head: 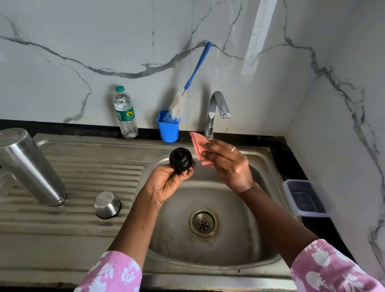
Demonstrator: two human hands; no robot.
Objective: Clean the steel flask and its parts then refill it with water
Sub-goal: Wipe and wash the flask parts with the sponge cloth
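Over the sink (258, 253): black stopper (180, 159) gripped in left hand (167, 184) fingers (187, 170); pink cloth (199, 148) pinched by right hand (228, 164), just beside stopper. Flask (23, 166) upside down on drainboard (78, 222), cup (106, 204) near it.

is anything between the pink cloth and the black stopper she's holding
Nothing visible. The pink cloth in the right hand sits just right of the black plastic flask stopper held by the left hand, above the steel sink basin, with only open air between.

left hand (167, 184): holds black stopper (181, 159) | right hand (228, 164): holds pink cloth (198, 145) | over sink (263, 163)
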